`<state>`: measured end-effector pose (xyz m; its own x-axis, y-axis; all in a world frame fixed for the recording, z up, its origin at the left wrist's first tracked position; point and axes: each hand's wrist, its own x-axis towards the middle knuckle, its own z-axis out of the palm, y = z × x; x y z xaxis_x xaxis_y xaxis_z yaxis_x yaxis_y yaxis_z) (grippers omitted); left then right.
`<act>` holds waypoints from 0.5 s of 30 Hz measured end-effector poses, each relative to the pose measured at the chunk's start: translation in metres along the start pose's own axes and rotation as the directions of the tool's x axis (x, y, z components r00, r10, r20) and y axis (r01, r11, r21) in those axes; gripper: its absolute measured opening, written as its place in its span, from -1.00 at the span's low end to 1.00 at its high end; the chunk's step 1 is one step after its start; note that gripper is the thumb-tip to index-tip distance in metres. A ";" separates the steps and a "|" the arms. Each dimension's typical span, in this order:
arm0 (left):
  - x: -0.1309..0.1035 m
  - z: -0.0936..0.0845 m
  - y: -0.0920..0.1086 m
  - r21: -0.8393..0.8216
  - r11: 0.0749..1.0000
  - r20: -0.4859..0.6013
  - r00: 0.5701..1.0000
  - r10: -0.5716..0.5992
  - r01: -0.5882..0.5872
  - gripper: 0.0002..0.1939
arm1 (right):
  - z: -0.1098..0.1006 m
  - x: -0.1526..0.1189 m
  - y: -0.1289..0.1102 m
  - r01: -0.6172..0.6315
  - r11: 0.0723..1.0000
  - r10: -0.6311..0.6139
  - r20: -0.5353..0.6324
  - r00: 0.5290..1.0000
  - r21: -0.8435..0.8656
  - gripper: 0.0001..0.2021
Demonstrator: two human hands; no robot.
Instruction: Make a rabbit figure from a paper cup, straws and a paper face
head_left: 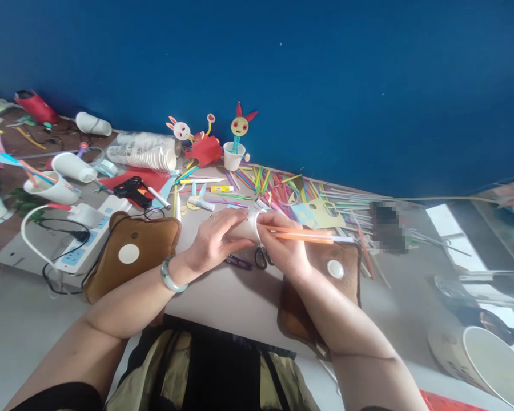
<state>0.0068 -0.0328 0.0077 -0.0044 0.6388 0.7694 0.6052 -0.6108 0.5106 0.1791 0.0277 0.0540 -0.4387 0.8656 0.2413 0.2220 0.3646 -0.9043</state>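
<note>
My left hand point(214, 237) is wrapped round a white paper cup point(245, 228), which lies tipped on its side in the air with its mouth toward the right. At the cup's mouth is my right hand point(285, 242), its fingers closed round orange sticks point(304, 233) that point out to the right, a white one beside them. Whether the stick ends reach inside the cup is hidden by the fingers. Just below the hands, black-handled scissors point(261, 258) and a dark purple tool point(239, 262) lie on the table point(231, 297).
Brown cushions point(128, 251) lie under both forearms. A power strip point(89, 240), a glue gun point(132, 191) and stacked cups point(143, 151) are at the left. Behind stand a rabbit-faced figure in a cup point(233, 157) and scattered colored sticks point(278, 188). A bucket point(466, 359) is at the right.
</note>
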 end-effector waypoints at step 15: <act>0.001 0.001 0.003 -0.025 0.999 -0.010 0.999 0.048 -0.049 -0.53 | -0.007 0.004 -0.001 -0.012 0.999 0.013 0.042 0.999 -0.033 -0.94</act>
<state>0.0094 -0.0333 0.0090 0.0166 0.6035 0.7972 0.5847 -0.6527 0.4819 0.1832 0.0332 0.0585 -0.4715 0.8553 0.2147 0.2560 0.3658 -0.8948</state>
